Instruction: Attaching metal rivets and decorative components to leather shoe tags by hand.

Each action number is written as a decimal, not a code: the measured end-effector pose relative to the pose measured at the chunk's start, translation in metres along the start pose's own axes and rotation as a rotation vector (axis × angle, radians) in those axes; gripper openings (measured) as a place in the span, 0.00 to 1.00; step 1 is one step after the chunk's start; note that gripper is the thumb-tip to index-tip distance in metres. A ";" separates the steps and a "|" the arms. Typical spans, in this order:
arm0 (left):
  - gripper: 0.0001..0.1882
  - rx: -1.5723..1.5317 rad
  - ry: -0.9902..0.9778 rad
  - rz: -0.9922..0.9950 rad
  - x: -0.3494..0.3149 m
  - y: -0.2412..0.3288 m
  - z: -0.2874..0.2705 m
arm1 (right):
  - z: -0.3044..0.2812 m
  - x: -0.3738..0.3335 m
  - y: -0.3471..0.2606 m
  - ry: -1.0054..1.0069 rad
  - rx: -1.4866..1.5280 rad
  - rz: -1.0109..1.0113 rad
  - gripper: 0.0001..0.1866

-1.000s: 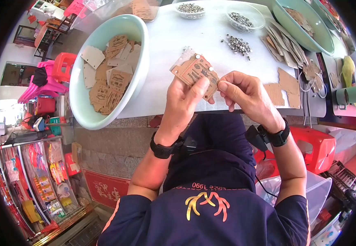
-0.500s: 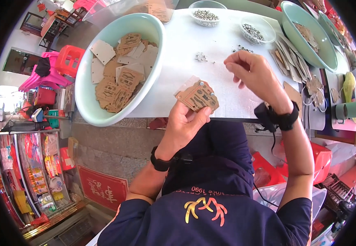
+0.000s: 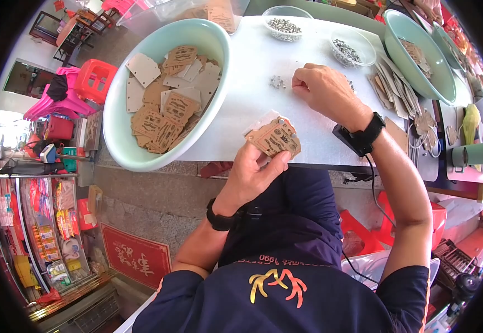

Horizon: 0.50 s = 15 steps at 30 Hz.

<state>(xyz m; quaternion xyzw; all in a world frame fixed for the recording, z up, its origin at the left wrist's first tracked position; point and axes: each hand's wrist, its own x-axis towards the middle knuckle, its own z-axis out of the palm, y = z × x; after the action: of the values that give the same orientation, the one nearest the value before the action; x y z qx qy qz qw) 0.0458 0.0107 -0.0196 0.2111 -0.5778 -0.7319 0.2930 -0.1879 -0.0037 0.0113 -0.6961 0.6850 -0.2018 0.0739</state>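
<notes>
White tabletop (image 3: 247, 83) leaves open room between the pale green basin (image 3: 112, 125) at left and my right hand (image 3: 327, 94), palm-down, fingers curled near small metal pieces (image 3: 277, 82) — whether they grip anything, I cannot tell. By the near edge, my left hand (image 3: 255, 172) pinches a brown printed card (image 3: 276, 137).

- One camera gives this view. It sits on the person's head, the left one of a pair.
- It looks down and a little forward, over the dark blue T-shirt (image 3: 319, 294) to the white tabletop (image 3: 241, 100).
- The T-shirt is very near, at the bottom. The left hand (image 3: 255, 173) and right hand (image 3: 330, 95) are farther up, near the middle.
- It sees very wide, even the faraway pink chairs (image 3: 47, 109) on the left.
- Straight edges bend near its round black rim.
</notes>
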 end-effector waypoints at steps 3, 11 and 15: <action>0.21 0.011 0.022 0.004 0.001 0.003 0.003 | -0.001 0.001 -0.001 0.019 -0.025 -0.054 0.05; 0.21 -0.023 0.068 0.031 0.007 0.008 0.011 | -0.011 -0.014 0.011 -0.057 0.251 0.003 0.08; 0.19 -0.146 0.142 0.063 0.016 0.007 0.013 | -0.034 -0.041 -0.013 -0.287 0.728 0.319 0.12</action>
<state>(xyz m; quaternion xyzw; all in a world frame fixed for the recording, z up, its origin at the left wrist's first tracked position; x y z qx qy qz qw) 0.0263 0.0082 -0.0092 0.2221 -0.5071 -0.7457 0.3707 -0.1884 0.0432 0.0397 -0.5311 0.6509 -0.3177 0.4397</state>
